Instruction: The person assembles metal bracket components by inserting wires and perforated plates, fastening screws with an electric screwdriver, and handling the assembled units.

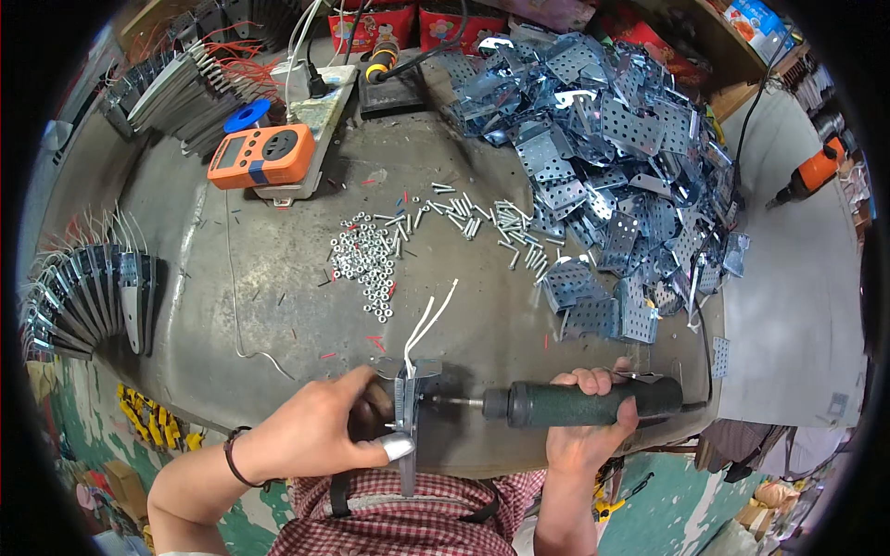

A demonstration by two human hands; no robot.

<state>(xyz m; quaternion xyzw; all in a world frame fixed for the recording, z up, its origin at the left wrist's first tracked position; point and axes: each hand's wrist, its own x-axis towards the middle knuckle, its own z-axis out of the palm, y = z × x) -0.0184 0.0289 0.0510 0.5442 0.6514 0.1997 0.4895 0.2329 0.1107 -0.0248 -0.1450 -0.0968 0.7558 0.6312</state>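
My left hand [320, 426] is closed around a narrow grey metal part [407, 468], held on edge near the front of the bench. Two white wires [419, 334] stick out from its far end. A white covering wraps the tip of my left thumb. In my right hand [584, 443] lies a dark green electric screwdriver [538, 405], its fingers wrapped round the body. The screwdriver points left, and its bit meets the right side of the metal part or comes very close to it; exact contact I cannot make out.
Hex nuts [357, 255] and loose screws [468, 218] lie mid-bench. Perforated metal plates [640, 125] are heaped at the right. An orange multimeter [262, 156] and a yellow-handled soldering iron [381, 63] sit at the back. Wired metal parts [97, 287] are lined up left.
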